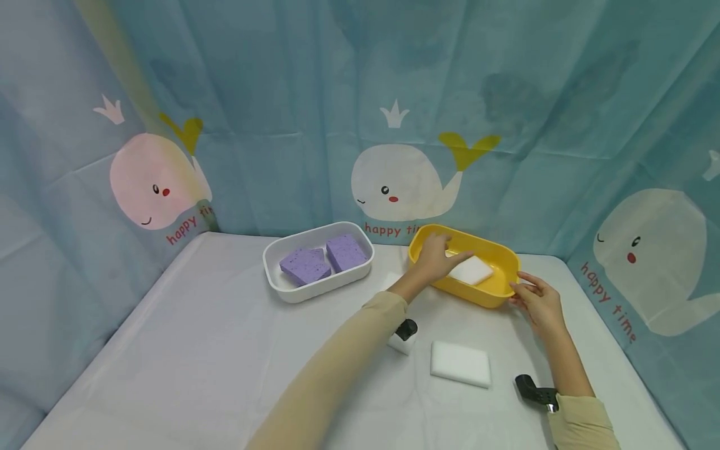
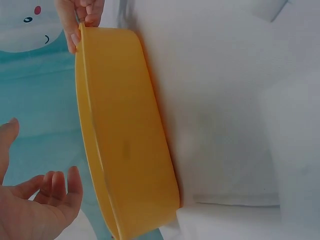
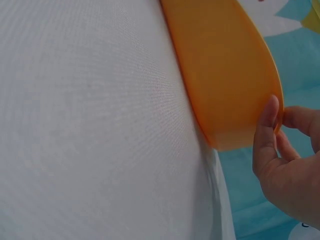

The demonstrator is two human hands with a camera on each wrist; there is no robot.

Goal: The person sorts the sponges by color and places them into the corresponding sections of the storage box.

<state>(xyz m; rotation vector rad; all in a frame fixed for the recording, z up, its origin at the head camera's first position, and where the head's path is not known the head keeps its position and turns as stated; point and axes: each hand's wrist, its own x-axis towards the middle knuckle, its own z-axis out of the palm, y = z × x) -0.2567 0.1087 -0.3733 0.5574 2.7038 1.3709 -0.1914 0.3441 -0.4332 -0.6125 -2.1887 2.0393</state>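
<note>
A yellow tub (image 1: 503, 284) stands at the back right of the table, with a white sponge (image 1: 472, 270) lying inside it. My left hand (image 1: 434, 256) reaches over the tub's left part, thumb and fingers spread apart beside the sponge. In the left wrist view that hand (image 2: 42, 207) shows nothing between its fingers. At the tub's right end, my right hand (image 1: 541, 305) pinches the rim between thumb and fingers, as the right wrist view of the hand (image 3: 290, 165) also shows. Another white sponge (image 1: 460, 364) lies flat on the table in front of the tub.
To the left of the tub, a white tub (image 1: 319, 288) holds two purple sponges (image 1: 305, 265). A further white piece (image 1: 402, 342) lies partly hidden under my left forearm. Behind the table (image 1: 185, 350) hangs a blue whale-print curtain (image 1: 315, 125).
</note>
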